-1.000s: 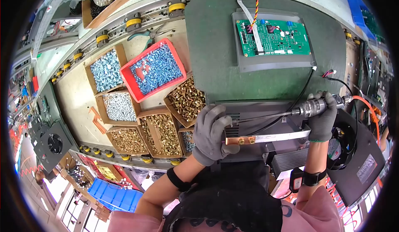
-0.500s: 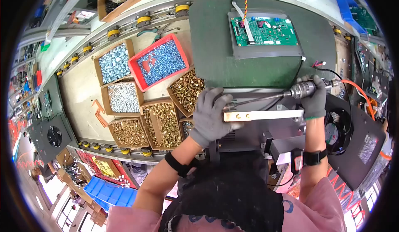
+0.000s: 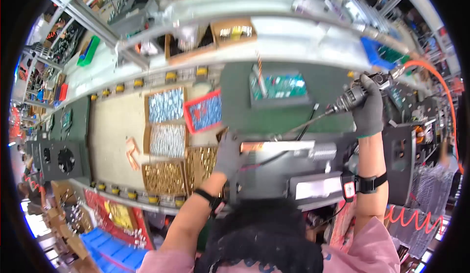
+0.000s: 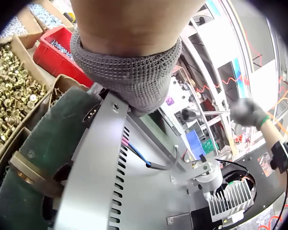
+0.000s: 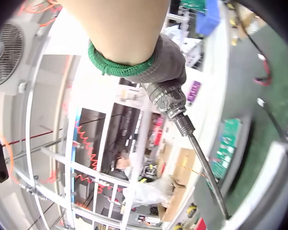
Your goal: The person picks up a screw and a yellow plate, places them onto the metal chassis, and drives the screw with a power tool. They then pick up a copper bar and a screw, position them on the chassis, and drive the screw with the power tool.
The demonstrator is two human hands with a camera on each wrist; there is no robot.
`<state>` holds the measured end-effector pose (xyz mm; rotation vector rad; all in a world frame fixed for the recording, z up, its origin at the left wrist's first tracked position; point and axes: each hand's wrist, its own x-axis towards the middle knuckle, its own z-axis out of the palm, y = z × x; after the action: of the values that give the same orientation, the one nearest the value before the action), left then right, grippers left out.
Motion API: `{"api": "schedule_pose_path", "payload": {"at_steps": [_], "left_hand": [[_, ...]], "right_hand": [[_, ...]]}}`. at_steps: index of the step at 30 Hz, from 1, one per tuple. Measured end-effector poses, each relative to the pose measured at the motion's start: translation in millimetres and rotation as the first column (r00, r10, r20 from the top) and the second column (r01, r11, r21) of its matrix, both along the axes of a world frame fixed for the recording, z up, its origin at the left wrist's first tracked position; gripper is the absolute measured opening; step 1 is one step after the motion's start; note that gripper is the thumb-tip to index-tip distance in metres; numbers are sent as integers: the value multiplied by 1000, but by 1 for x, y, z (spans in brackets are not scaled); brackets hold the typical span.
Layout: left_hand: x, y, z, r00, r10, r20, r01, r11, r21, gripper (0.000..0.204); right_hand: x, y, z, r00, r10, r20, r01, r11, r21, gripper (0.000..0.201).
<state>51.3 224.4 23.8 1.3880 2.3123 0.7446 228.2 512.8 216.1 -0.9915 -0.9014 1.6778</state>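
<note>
In the head view my gloved right hand [image 3: 368, 107] grips an air screwdriver [image 3: 350, 99] with an orange hose at its rear end. Its long bit [image 3: 308, 126] slants down to the left, the tip over the far side of the grey metal chassis [image 3: 274, 175]. A pale metal bar with a copper end [image 3: 252, 146] lies across the chassis. My gloved left hand [image 3: 228, 153] is at the chassis' left side, close to that copper end. From the left wrist, the glove [image 4: 134, 79] overlaps the chassis' flanged edge [image 4: 93, 163]; its fingers are hidden.
Cardboard boxes of brass-coloured screws [image 3: 164, 177] and silver fasteners [image 3: 168, 141] stand left, beside a red bin [image 3: 205, 111] of blue-tinted ones. A green circuit board [image 3: 284, 86] sits behind the chassis. The orange hose [image 3: 448, 92] curves down the right side.
My right hand has raised the screwdriver, drawing its bit tip away from my left hand. My left hand has shifted left. The head view now takes in more of the bench's far side.
</note>
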Motion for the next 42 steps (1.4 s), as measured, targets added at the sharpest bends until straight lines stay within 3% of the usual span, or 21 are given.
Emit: {"api": "schedule_pose_path", "payload": {"at_steps": [2,5,6,11,16,18,19,20,24,26,28,29,30,32,34,35,36,37,38,40,42], "left_hand": [[-11,-8,0,998,-33,-52,32,999,-23,43],[-25,-18,1,1000,-19,-6,18,999,-42,42],[-30,-23,4,999,4,50,-1,998,-70,40],[-52,-42,-7,998,2,56,-1,1000,-14,36],[-69,-56,-10,998,0,64,-1,1000,13,33],[-71,-59,-13,997,1,73,-4,999,48,33],[-72,-59,-15,998,-1,69,-3,998,59,32],[-73,-59,-16,997,-2,73,-2,998,58,32],[-67,-57,-10,991,10,133,-20,997,72,40],[-61,-58,-1,988,110,108,-116,992,51,54],[-50,-68,2,981,196,-11,-195,979,63,66],[-47,-73,-1,970,223,-95,-209,968,137,71],[-43,-82,2,980,178,-91,-168,980,110,71],[-34,-92,17,930,369,11,-369,929,11,73],[-21,-107,23,933,360,-15,-359,926,-116,70],[-19,-116,16,942,327,78,-297,919,-259,68],[-17,-120,16,935,312,168,-228,892,-390,65],[-12,-122,18,926,330,184,-251,901,-354,57],[-12,-123,21,930,327,167,-251,898,-361,57],[-16,-112,27,917,350,194,-283,910,-304,48],[-29,-97,40,950,304,63,-287,937,-198,37]], "right_hand": [[-24,2,66,990,-74,117,42,965,258,15],[-71,13,141,982,-142,123,36,785,619,23],[-81,19,160,955,-169,243,-38,744,667,24],[-165,64,208,955,-259,145,-11,457,889,16],[-232,75,217,882,-395,258,-75,423,903,30],[-247,72,214,672,-570,472,-185,488,853,39],[-251,72,211,373,-780,503,-309,407,860,52],[-249,71,207,369,-780,505,-312,408,858,52],[-206,94,190,423,-715,557,-422,388,819,75],[-160,78,197,568,-575,589,-524,299,797,66],[-103,22,205,521,-382,763,-692,335,640,56],[-68,8,198,422,-409,809,-772,306,558,55],[-32,-8,190,208,-426,880,-825,407,392,54],[43,-35,157,-43,-560,828,-868,431,246,54],[102,-56,119,-236,-479,845,-706,682,189,54],[122,-63,107,-238,-467,851,-694,695,187,54],[138,-68,96,101,-73,992,-479,871,113,51],[151,-71,89,506,243,827,-300,949,-95,47],[163,-76,90,545,358,758,-381,911,-156,40],[181,-80,77,599,294,745,-366,928,-71,35],[199,-104,86,679,236,695,-286,957,-46,34]]}}
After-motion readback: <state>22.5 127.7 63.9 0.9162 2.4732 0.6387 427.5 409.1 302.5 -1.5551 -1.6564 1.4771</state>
